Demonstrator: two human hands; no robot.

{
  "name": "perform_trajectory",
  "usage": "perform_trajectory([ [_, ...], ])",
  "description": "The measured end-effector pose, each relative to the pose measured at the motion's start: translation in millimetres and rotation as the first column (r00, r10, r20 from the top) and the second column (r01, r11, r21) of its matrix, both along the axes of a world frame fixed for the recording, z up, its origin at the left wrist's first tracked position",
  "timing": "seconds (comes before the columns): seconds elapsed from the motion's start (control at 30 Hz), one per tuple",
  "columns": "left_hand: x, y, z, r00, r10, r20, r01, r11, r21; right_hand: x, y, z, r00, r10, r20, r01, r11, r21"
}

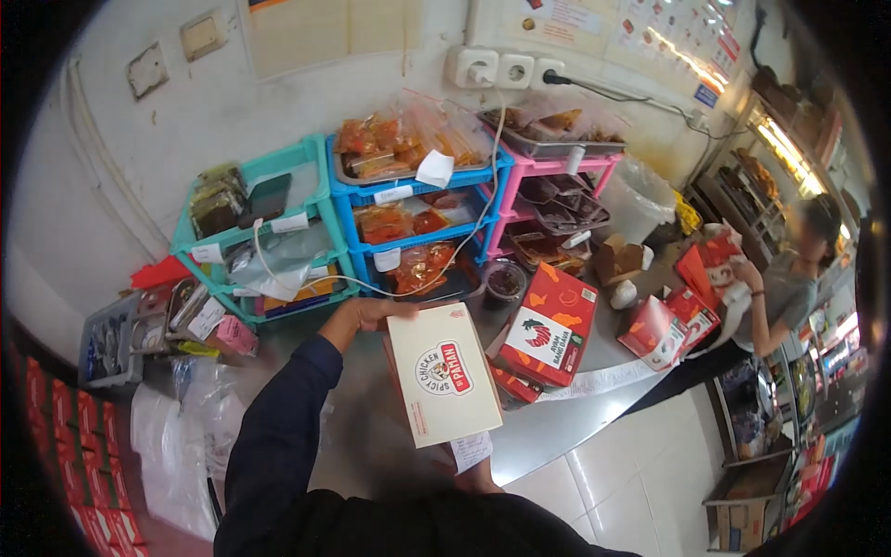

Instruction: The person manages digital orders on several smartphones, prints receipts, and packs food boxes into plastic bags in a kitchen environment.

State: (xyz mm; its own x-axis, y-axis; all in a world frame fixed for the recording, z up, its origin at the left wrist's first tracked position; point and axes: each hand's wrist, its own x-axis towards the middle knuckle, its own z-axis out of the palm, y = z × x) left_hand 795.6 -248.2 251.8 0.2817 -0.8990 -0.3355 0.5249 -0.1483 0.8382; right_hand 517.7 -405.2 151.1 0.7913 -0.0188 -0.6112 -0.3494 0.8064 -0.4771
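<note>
A cream cardboard food box (452, 376) with a printed logo is held tilted before me, above the steel table. My left hand (386, 315) grips its far left corner. Below the near edge of the box, my right hand (480, 480) shows only in part; its fingers are hidden by the box and by a printed paper slip (472, 451). Something reddish shows along the box's left side, mostly covered. Just right of it, a large red printed box (550, 327) stands tilted, with a smaller red box (516, 388) partly beneath it.
Stacked teal (257, 233), blue (418, 209) and pink racks (550, 174) hold bagged sauces along the wall. A white cable (487, 209) hangs across them. A long receipt strip (605, 379) trails near the table edge. At right, a person (786, 278) handles red packaging.
</note>
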Motion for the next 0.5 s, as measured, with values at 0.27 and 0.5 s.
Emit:
perform_trajectory([
  [0.27, -50.5, 72.4, -133.6, 0.944, 0.17, 0.284, -0.223, 0.96, 0.166, 26.1, -24.4, -53.5, 0.978, 0.184, 0.093, -0.144, 0.933, -0.33],
  [0.5, -185.9, 76.2, -84.6, 0.765, 0.608, 0.212, -0.636, 0.766, 0.096, 56.7, -29.5, -40.1, 0.977, 0.186, 0.105, -0.139, 0.928, -0.346],
])
